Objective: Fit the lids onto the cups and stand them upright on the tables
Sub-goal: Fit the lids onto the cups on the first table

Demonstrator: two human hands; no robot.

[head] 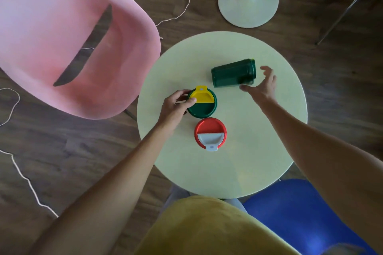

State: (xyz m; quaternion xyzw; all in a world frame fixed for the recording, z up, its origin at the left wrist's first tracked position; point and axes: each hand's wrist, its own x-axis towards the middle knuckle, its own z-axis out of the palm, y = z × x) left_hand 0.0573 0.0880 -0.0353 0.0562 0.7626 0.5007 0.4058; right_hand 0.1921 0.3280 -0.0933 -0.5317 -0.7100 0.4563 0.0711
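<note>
A dark green cup (233, 73) lies on its side on the round pale table (259, 141), its mouth to the right. My right hand (262, 84) is spread open just right of that mouth, thumb below the rim, not gripping. My left hand (176, 104) grips the left edge of a green lid with a yellow flap (204, 102), seen from above; whether a cup stands under it is hidden. Below it sits a red lid with a white flap (210, 133), apparently on a red cup standing upright.
A pink chair (62, 37) stands left of the table, a blue chair (306, 213) at the lower right. A second table's round base (248, 0) is on the dark wood floor beyond. A white cord (27, 182) trails over the floor at left.
</note>
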